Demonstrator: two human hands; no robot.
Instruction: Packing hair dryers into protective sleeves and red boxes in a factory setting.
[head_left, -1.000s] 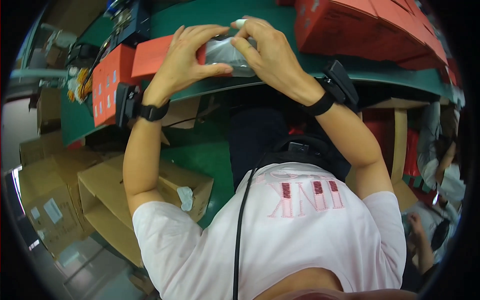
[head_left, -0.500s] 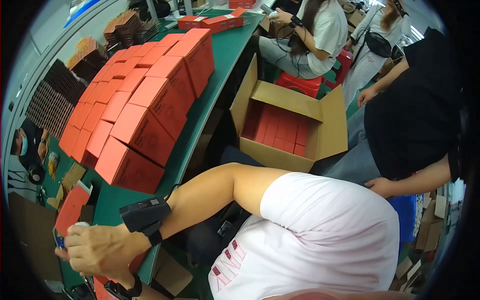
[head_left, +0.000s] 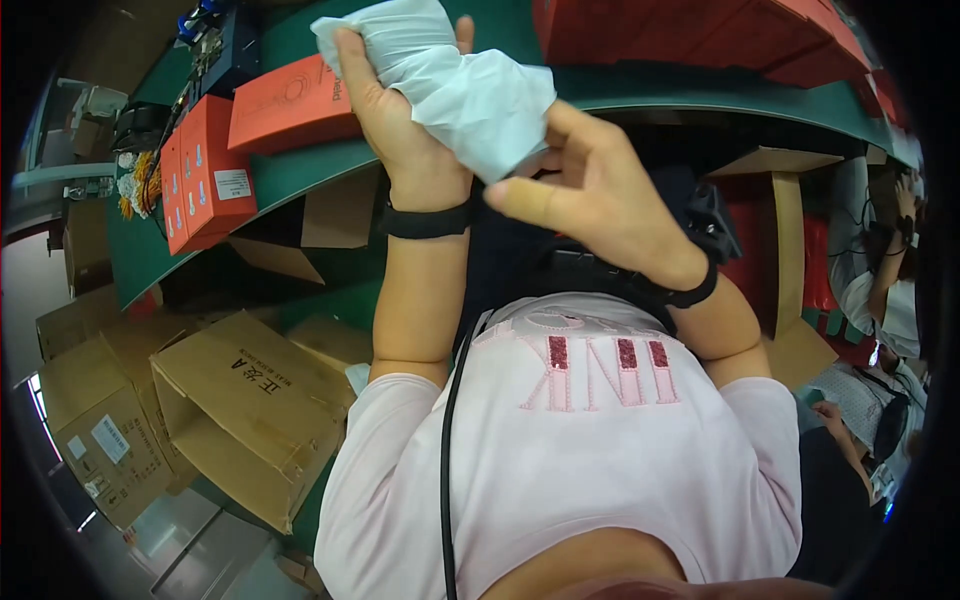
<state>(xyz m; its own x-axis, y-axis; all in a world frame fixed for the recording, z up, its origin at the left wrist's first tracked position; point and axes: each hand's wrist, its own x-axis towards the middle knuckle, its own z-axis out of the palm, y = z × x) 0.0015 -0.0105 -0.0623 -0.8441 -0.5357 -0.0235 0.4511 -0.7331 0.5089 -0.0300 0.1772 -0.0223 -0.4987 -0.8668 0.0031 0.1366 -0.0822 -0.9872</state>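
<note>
A bundle in thin white wrapping (head_left: 470,90) is held up over the front edge of the green table. My left hand (head_left: 400,130) is closed around its upper left part, the palm beneath it and the thumb along its side. At the bundle's lower right end, my right hand (head_left: 605,190) has its fingers and thumb around the crumpled wrapping. What lies inside the wrapping is hidden. Just left of my left hand, a long red box (head_left: 290,105) lies on the table, and a red box with a white label (head_left: 232,185) stands beside it.
A row of red boxes (head_left: 700,35) stands on the green table (head_left: 640,88) at the upper right. Open brown cartons (head_left: 255,400) lie on the floor at left. Another open carton (head_left: 790,250) is at right, near other people. A black cable (head_left: 455,450) hangs down my front.
My view has swung left, toward the table's near end. Both hands now show, holding the white-wrapped bundle; before, the left arm reached across the lower left and what it held was mostly hidden.
</note>
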